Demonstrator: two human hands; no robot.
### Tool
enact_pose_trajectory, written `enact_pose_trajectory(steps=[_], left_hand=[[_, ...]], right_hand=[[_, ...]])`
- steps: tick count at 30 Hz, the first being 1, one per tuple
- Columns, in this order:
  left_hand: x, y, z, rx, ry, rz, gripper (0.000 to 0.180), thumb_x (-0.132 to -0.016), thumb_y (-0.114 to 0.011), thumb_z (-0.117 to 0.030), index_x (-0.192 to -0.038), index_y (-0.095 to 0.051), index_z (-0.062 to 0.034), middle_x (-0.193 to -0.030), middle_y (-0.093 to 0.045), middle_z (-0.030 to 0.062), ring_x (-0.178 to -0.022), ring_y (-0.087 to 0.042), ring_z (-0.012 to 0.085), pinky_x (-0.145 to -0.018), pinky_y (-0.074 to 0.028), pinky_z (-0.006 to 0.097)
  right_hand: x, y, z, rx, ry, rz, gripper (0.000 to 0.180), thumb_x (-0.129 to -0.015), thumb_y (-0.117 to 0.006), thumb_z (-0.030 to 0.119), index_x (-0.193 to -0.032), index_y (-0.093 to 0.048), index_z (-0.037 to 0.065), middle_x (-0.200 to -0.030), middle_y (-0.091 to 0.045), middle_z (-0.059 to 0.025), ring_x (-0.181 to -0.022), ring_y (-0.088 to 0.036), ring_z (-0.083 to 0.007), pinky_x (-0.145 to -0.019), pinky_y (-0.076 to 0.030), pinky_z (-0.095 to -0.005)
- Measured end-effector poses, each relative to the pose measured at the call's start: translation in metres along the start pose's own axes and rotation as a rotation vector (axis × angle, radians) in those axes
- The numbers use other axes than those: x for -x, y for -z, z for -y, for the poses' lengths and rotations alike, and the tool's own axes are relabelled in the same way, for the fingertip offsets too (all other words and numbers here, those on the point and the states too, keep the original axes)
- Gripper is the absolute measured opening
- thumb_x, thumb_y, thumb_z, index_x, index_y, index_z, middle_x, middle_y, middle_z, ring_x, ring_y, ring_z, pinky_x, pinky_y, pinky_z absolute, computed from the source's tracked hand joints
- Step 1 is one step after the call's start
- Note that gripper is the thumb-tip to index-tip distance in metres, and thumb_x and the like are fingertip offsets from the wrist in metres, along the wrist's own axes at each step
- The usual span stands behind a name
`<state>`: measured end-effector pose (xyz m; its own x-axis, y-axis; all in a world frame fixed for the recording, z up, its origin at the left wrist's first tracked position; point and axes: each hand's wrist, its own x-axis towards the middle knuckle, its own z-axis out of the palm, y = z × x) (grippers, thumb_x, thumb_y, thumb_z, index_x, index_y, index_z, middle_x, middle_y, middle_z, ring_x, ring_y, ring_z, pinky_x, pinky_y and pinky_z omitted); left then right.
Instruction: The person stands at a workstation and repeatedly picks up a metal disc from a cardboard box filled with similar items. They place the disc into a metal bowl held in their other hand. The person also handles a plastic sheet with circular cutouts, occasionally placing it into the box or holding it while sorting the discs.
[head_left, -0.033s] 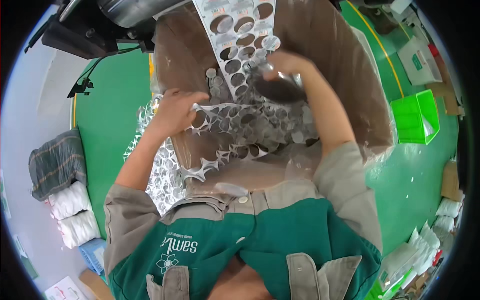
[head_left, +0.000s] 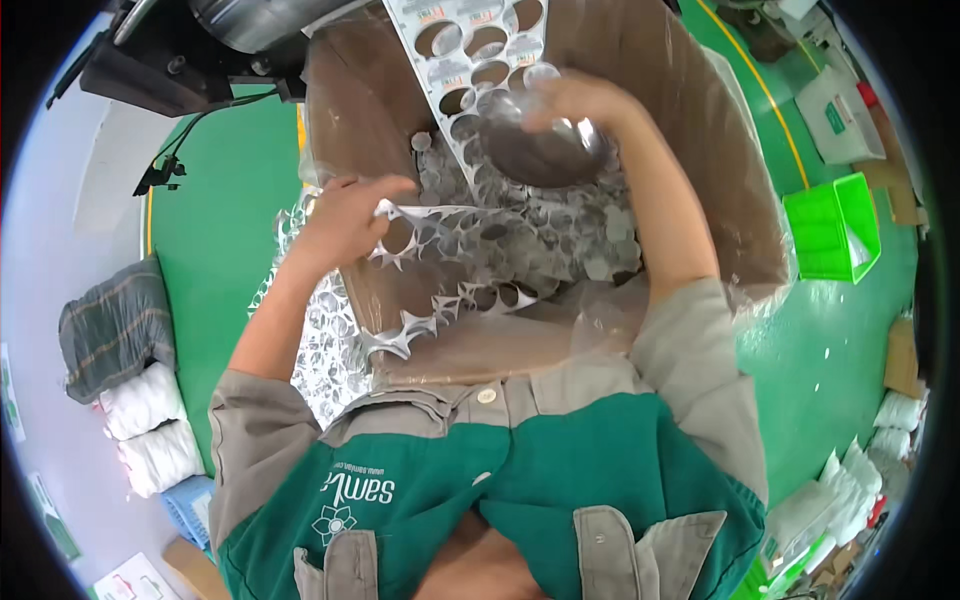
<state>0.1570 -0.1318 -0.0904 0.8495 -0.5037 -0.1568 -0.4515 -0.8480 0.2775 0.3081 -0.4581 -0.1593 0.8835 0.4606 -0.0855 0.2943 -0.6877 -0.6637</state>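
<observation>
My left hand (head_left: 345, 222) is closed on the left end of a silvery sheet with punched-out holes (head_left: 398, 237), which stretches rightward over the box. My right hand (head_left: 585, 105) grips the rim of a shiny round metal bowl (head_left: 548, 155), blurred by motion, above a heap of loose round clear and silvery pieces (head_left: 575, 235). Behind the bowl, a long printed strip with rows of round holes (head_left: 470, 70) slants down into the box. The bowl hides part of the strip and the heap.
Around the heap stands a brown box with a clear plastic liner (head_left: 690, 150). Black machine parts (head_left: 150, 75) overhang at the upper left. More punched silvery sheet (head_left: 325, 345) hangs outside the box's left side. On the green floor at right lies a bright green bin (head_left: 825, 225).
My right hand and the bowl have moved slightly up, and more of the bowl's round face shows. A clear oval piece near my shirt front has gone from view. The left hand stays nearly still.
</observation>
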Motion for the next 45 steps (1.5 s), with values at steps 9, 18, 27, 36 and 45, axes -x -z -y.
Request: enact_pose_trajectory(steps=[9, 18, 27, 36, 45], left_hand=[[0.022, 0.104, -0.036, 0.606, 0.087, -0.34, 0.041, -0.076, -0.05, -0.003, -0.117, -0.051, -0.0073, -0.095, -0.059, 0.0091, -0.079, -0.059, 0.0133, -0.066, -0.048, 0.029], [0.058, 0.134, 0.009, 0.926, 0.1, -0.611, 0.02, -0.085, -0.05, -0.005, -0.103, -0.056, 0.0007, -0.098, -0.057, 0.0063, -0.086, -0.056, 0.0122, -0.076, -0.043, 0.022], [0.043, 0.119, 0.0, 1.031, 0.088, -0.43, 0.025, -0.084, -0.058, -0.015, -0.103, -0.056, 0.0005, -0.09, -0.056, 0.0008, -0.071, -0.047, 0.0041, -0.064, -0.037, 0.018], [0.03, 0.099, 0.013, 0.954, 0.19, -0.432, 0.017, -0.083, -0.057, -0.013, -0.094, -0.06, -0.001, -0.078, -0.055, -0.0032, -0.063, -0.039, 0.0036, -0.059, -0.031, 0.019], [0.02, 0.101, -0.003, 0.794, 0.158, -0.342, 0.015, -0.081, -0.058, -0.011, -0.093, -0.062, -0.0031, -0.083, -0.058, -0.0024, -0.069, -0.047, 0.0038, -0.063, -0.036, 0.018]], right_hand=[[-0.009, -0.011, -0.048, -1.575, 0.311, 0.398, 0.05, -0.086, -0.053, 0.041, -0.119, -0.048, 0.003, -0.102, -0.059, -0.0116, -0.09, -0.06, -0.0231, -0.081, -0.049, -0.0378], [0.035, -0.104, -0.119, 0.683, -0.337, 0.506, 0.043, -0.067, -0.068, 0.038, -0.095, -0.067, 0.004, -0.099, -0.064, -0.0141, -0.093, -0.061, -0.0298, -0.078, -0.047, -0.037], [0.035, 0.077, 0.018, -1.033, 0.259, 0.114, 0.056, -0.077, -0.065, 0.024, -0.124, -0.045, 0.002, -0.115, -0.056, -0.0114, -0.102, -0.056, -0.0176, -0.082, -0.047, -0.0286], [0.037, -0.14, -0.187, 0.159, -0.555, -0.092, 0.06, -0.076, -0.06, 0.038, -0.122, -0.048, 0.002, -0.126, -0.048, -0.018, -0.117, -0.045, -0.0306, -0.096, -0.037, -0.0375], [0.01, -0.017, -0.026, 0.34, -0.034, 0.299, 0.041, -0.086, -0.048, 0.04, -0.108, -0.058, 0.007, -0.1, -0.063, -0.0142, -0.091, -0.059, -0.028, -0.081, -0.043, -0.0407]])
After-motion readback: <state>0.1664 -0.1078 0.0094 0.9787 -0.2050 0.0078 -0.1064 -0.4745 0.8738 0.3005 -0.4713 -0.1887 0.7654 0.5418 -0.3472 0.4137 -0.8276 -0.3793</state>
